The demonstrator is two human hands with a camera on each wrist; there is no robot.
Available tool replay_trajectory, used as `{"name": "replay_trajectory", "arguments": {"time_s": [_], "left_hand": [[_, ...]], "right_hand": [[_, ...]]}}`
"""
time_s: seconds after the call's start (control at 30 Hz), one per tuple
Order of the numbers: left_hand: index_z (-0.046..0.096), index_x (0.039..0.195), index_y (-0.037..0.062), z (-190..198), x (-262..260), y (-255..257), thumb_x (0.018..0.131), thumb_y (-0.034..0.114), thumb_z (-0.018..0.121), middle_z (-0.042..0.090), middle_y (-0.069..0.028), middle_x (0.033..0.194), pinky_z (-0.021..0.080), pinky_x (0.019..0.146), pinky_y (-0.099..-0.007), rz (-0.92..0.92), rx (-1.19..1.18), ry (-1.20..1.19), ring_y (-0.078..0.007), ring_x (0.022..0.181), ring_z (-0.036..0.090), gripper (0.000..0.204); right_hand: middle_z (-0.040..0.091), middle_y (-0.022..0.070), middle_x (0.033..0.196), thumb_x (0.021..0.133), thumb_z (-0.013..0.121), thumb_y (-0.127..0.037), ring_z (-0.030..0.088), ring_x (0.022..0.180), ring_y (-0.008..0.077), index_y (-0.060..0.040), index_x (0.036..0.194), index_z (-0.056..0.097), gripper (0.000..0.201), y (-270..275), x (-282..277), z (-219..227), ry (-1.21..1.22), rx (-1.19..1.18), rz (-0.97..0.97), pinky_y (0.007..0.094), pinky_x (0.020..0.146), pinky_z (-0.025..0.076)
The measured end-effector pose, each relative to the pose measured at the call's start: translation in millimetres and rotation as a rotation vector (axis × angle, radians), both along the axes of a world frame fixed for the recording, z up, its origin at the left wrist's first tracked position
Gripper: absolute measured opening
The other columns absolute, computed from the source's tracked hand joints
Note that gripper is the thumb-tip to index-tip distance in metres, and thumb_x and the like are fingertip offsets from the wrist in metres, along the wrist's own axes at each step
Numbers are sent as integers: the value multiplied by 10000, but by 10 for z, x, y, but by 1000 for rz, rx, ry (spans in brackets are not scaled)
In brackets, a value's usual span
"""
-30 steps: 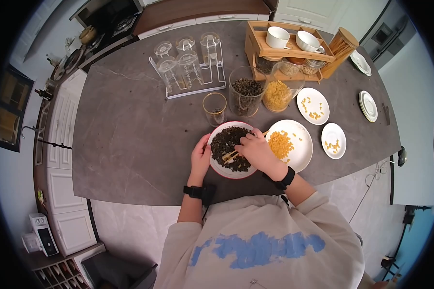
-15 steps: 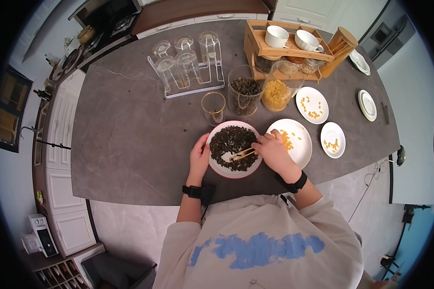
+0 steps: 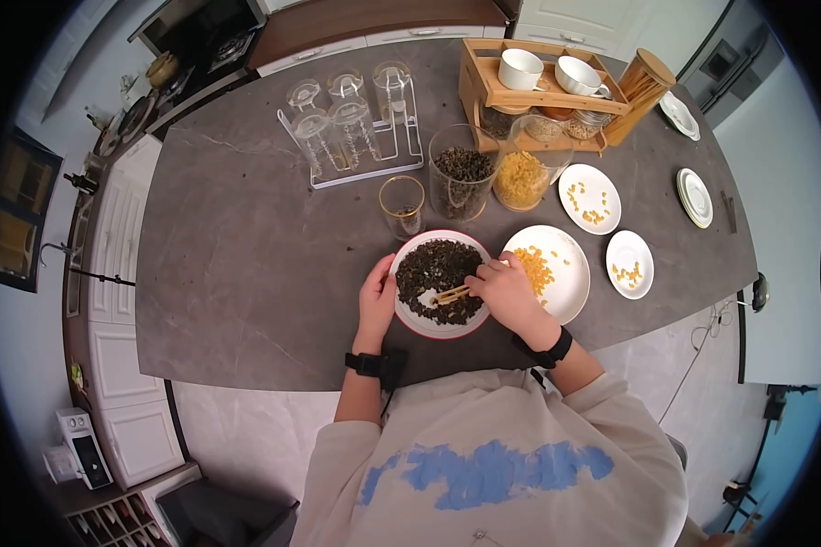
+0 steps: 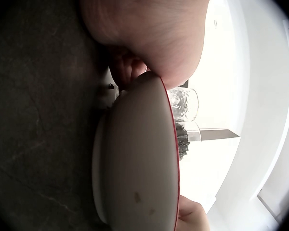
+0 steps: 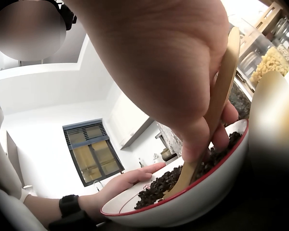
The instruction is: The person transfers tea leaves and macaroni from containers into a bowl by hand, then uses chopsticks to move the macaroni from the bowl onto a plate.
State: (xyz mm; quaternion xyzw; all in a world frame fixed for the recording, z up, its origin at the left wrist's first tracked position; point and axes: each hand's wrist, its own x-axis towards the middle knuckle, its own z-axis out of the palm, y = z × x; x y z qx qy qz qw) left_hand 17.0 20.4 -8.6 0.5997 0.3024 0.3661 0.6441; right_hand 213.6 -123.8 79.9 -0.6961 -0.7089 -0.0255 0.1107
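Observation:
A white bowl with a red rim point(image 4: 139, 154) holds dark dried bits point(image 3: 421, 269). My left hand point(image 3: 375, 305) rests against the bowl's left side, thumb at the rim and fingers along the outer wall. Over the bowl's right edge, my right hand point(image 3: 509, 294) pinches wooden tongs point(image 5: 224, 84), whose tips are down among the dark bits. In the right wrist view the tongs' tips touch the bowl's inside near the rim. Right beside the bowl is a white plate point(image 3: 572, 294) with yellow pieces point(image 3: 533, 271), partly behind the right hand.
Two small plates point(image 3: 602, 221) point(image 3: 643, 284) with yellow pieces lie at the right. Behind the bowl stand a gold-rimmed glass point(image 3: 402, 197), jars of dark bits point(image 3: 462, 187) and yellow pieces point(image 3: 521, 182), a rack of glasses point(image 3: 368, 171) and a wooden shelf with cups point(image 3: 556, 98).
My right hand went right toward the plate with the tongs, then came slightly back left. The tongs' tips stayed in the bowl. My left hand has kept its place.

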Motion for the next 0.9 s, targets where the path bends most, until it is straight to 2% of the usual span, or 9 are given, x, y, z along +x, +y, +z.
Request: {"name": "replay_trajectory", "arguments": {"time_s": [0.2, 0.5, 0.6, 0.8, 0.9], "left_hand": [[485, 1266, -50, 26, 8, -10, 929, -15, 438, 582, -102, 1201, 403, 965, -272, 9, -7, 15, -153, 1100, 541, 342], [482, 1270, -49, -15, -2, 7, 933, -1, 441, 576, -105, 1212, 402, 967, -273, 0, 13, 15, -156, 1105, 539, 343], [480, 1271, -51, -25, 8, 13, 933, 2, 443, 576, -109, 1215, 403, 966, -274, 2, 13, 15, -158, 1105, 540, 343], [480, 1268, -55, -19, 8, 10, 936, 2, 443, 577, -113, 1213, 404, 967, -275, -2, 12, 17, -163, 1106, 543, 339], [481, 1267, -55, -24, 6, 9, 938, 3, 442, 578, -113, 1213, 404, 967, -275, -4, -3, 1, -164, 1107, 543, 336]], "right_hand": [[621, 11, 776, 739, 667, -196, 600, 808, 180, -141, 873, 684, 146, -156, 137, 127, 73, 92, -83, 354, 857, 383], [638, 25, 815, 729, 707, -175, 602, 818, 218, -133, 906, 682, 184, -684, 571, 230, 27, 4, -451, 393, 848, 403], [640, 27, 835, 719, 713, -166, 603, 822, 221, -132, 928, 679, 214, -692, 553, 211, 13, 38, -454, 396, 851, 402], [613, 23, 808, 750, 670, -223, 596, 828, 200, -132, 942, 671, 213, -376, 240, 145, 93, 157, -200, 384, 857, 390], [599, 17, 791, 748, 662, -228, 587, 835, 188, -138, 925, 671, 198, -189, 52, 121, 100, 143, -111, 371, 852, 385]]}}
